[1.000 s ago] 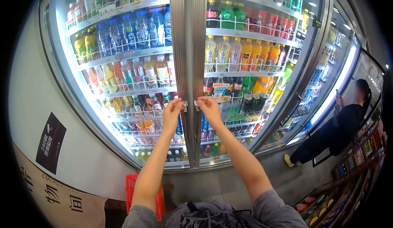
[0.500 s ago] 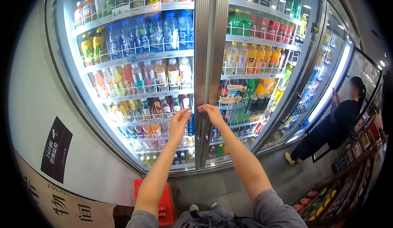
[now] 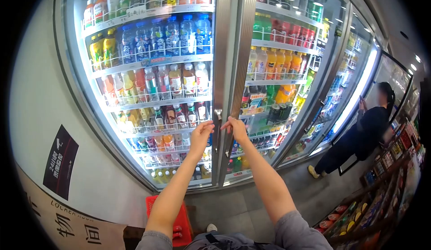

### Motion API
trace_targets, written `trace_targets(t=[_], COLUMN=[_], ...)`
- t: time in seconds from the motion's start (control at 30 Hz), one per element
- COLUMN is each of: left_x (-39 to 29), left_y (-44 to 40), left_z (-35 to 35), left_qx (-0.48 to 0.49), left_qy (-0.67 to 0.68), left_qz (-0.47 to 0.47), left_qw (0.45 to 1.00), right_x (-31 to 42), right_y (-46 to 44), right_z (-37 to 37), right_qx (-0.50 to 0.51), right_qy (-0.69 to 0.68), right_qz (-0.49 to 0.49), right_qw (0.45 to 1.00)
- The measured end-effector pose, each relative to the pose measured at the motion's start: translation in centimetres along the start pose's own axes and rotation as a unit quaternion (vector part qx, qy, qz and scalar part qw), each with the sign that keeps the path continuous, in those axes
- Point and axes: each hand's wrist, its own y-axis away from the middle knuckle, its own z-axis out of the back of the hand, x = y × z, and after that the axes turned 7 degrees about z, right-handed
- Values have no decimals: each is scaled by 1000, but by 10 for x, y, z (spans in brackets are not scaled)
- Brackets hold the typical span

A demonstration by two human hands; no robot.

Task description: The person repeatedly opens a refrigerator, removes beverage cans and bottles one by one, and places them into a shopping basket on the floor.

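"What room are you seeing close in?"

"A red plastic basket (image 3: 185, 218) is sitting low, partly hidden by the left forearm. Right of it, smooth grey floor tiles (image 3: 233, 209) are stretching open between the two forearms, up to the fridge's bottom edge."

"And the hands?"

"The bare left hand (image 3: 201, 137) is curling its fingers narrowly, their tips reaching the left silver metal door frame (image 3: 222, 48). The bare right hand (image 3: 236, 129) is bending its fingers in front of the right silver metal door frame (image 3: 243, 52). Only a thin space is separating the fingertips. Whether either hand is gripping or just touching, I cannot tell."

"Where are those frames standing?"

"Upright and side by side, straight ahead. I cannot tell whether they are parting."

"What are you counting, going outward?"

"One basket is showing, then two hands, then two frames. Left of the frames, along a white, wire-fronted shelf (image 3: 191, 59), six blue-capped bottles (image 3: 172, 34) are lining the front row. Farther off to the right, one dark-clothed person (image 3: 375, 124) is standing well apart from the hands."
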Motion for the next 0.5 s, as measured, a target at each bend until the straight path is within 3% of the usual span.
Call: trace_targets(t=[0.07, 0.2, 0.27, 0.33, 0.47, 0.5], left_x=[7, -1, -8, -3, -12, -5], left_y=[-16, -30, -24, -18, 28, 36], left_z=[-16, -77, -108, -123, -146, -149], left_qx=[5, 31, 43, 55, 43, 47], left_qy=[-5, -28, 15, 26, 43, 37], left_qz=[-19, -49, -23, -25, 34, 36], left_qw=[1000, 998, 999, 998, 998, 998], right_x=[20, 52, 60, 105, 171, 176], right_y=[31, 82, 102, 126, 163, 169], right_z=[11, 41, 59, 72, 90, 88], right_qx=[10, 31, 57, 45, -3, -32], right_qy=[29, -90, 44, 184, 223, 116], right_qz=[25, -33, 54, -30, -48, 5], right_qw=[999, 995, 996, 981, 974, 993])
